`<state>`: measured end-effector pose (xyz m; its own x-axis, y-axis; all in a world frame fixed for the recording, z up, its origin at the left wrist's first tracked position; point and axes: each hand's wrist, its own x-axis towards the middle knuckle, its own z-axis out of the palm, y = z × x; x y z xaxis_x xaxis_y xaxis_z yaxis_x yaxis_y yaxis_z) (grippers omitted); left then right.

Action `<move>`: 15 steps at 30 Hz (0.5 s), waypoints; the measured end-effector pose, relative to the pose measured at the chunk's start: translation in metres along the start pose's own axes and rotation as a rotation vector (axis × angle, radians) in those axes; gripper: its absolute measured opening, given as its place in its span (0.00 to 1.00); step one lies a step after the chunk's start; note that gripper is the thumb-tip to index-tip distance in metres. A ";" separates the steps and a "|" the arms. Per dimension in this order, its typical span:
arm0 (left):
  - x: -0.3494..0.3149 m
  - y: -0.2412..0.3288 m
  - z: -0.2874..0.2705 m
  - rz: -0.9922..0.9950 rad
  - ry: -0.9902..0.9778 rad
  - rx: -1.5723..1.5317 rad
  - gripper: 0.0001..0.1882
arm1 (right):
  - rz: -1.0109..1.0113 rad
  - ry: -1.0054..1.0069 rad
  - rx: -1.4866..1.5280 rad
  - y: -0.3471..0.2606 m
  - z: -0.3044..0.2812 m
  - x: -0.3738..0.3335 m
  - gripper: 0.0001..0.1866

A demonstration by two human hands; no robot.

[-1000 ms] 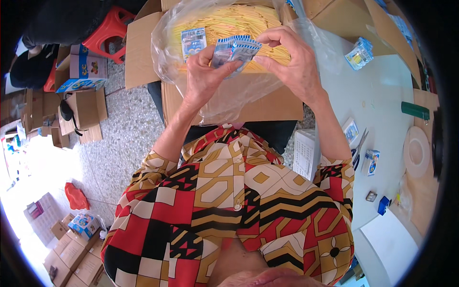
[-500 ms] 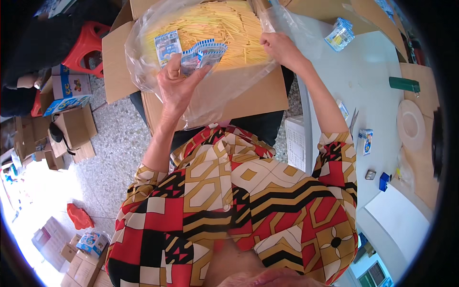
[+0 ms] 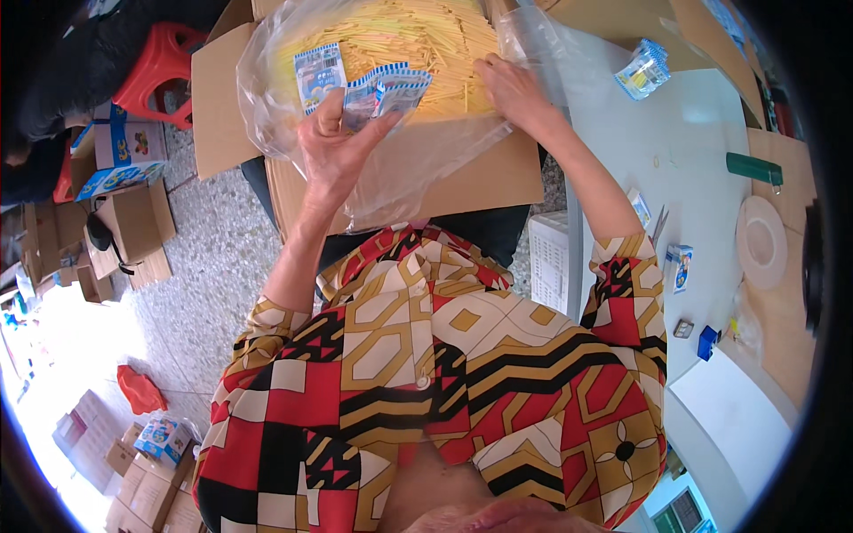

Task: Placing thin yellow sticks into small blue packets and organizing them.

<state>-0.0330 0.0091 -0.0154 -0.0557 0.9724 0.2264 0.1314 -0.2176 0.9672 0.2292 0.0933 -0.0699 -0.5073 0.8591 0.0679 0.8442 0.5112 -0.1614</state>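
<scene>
Packets (image 3: 365,96): we grip a few in our left hand (image 3: 330,149), above the yellow sticks (image 3: 418,34) in the open box (image 3: 219,111).
Right hand (image 3: 518,94): fingers bent at the sticks' right edge; we cannot tell whether they hold any.
Sticks: picking some up seems our step; the next move calls for a light pinch.
</scene>
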 end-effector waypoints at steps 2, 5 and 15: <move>0.000 0.001 0.001 -0.035 -0.012 -0.032 0.10 | -0.034 0.036 0.031 0.003 0.003 0.001 0.09; 0.000 -0.002 0.001 -0.027 -0.017 -0.053 0.10 | -0.070 -0.023 -0.010 0.013 0.008 0.003 0.08; 0.000 0.004 0.004 -0.044 -0.027 -0.093 0.10 | 0.138 -0.178 0.099 0.000 -0.009 0.004 0.08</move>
<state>-0.0289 0.0086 -0.0115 -0.0324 0.9829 0.1812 0.0367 -0.1800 0.9830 0.2287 0.0965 -0.0610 -0.4180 0.8984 -0.1344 0.8911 0.3767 -0.2531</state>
